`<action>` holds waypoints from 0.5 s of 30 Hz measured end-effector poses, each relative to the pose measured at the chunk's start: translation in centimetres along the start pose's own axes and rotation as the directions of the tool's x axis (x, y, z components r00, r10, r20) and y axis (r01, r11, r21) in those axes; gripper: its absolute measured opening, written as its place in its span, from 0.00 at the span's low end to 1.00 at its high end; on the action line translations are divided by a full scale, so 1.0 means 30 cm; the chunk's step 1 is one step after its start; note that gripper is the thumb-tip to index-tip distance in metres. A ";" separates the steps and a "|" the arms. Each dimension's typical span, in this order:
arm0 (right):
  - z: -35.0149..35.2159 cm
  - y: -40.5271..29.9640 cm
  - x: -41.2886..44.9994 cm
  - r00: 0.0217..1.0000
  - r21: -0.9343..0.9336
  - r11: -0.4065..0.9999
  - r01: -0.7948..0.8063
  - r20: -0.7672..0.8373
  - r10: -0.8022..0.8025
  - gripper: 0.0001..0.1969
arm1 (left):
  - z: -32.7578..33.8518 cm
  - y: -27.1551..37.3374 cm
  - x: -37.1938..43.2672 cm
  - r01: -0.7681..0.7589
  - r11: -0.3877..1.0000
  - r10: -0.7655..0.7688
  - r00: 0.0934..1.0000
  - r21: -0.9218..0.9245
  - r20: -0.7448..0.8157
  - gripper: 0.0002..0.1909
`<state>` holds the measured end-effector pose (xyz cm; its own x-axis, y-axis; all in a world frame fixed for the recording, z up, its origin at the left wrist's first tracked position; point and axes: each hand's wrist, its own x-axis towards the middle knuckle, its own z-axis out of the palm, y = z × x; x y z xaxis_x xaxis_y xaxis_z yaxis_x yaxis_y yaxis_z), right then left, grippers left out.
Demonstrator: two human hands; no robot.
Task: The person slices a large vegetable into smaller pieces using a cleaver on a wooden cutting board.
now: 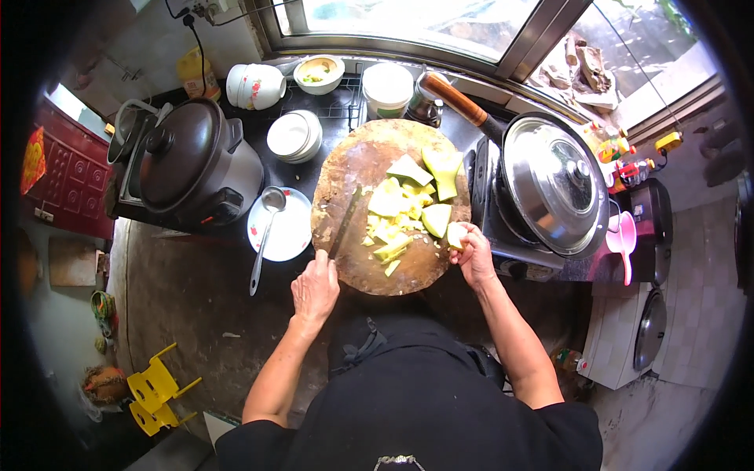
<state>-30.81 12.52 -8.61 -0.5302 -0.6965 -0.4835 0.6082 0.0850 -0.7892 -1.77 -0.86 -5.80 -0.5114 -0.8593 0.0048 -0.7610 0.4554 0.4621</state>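
My left hand (316, 287) grips the handle of a kitchen knife (346, 224), whose dark blade rests edge-on over the left part of a round wooden chopping board (406, 281). At the board's right rim my right hand (476, 256) pinches a small pale-green piece of gourd or squash (456, 236). Between the hands lies a heap of cut yellow-green flesh (393, 226) with seeds scattered about it. Larger wedges with green rind (443, 171) sit at the upper right of the board, above another wedge (436, 219).
A dark-lidded electric cooker (188, 159) stands left, beside a plate (297, 235) bearing a metal spoon (270, 226). Stacked white bowls (294, 136) and a white tub (387, 89) are behind. To the right, a lidded wok (554, 176) sits on the stove, its wooden handle (456, 97) jutting toward the window.
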 end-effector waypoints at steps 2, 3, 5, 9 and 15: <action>0.020 -0.006 -0.002 0.999 0.089 0.995 -0.045 -0.023 0.047 0.15 | -0.009 -0.004 0.028 0.032 0.999 -0.031 0.999 0.022 -0.031 0.10; 0.033 -0.011 -0.004 0.994 0.178 0.980 -0.090 -0.040 0.098 0.14 | -0.009 -0.003 0.043 0.035 0.999 -0.034 0.998 0.023 -0.057 0.11; 0.035 -0.012 0.014 0.993 0.204 0.974 -0.100 -0.033 0.109 0.10 | 0.012 0.013 0.077 0.040 0.999 -0.038 0.997 0.026 -0.073 0.13; 0.054 -0.026 0.058 0.997 0.092 0.992 -0.081 -0.008 0.082 0.14 | 0.074 0.030 0.127 0.036 0.999 -0.031 0.990 0.038 -0.135 0.18; 0.058 -0.058 0.146 0.987 -0.201 0.973 0.110 -0.090 -0.130 0.12 | 0.108 0.023 0.189 0.080 0.996 -0.071 0.980 0.044 -0.187 0.17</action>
<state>-33.17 8.08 -8.69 -0.6561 -0.6345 -0.4086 0.4150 0.1489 -0.8976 -6.48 -4.68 -8.32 -0.3727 -0.9177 0.1375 -0.8162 0.3947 0.4219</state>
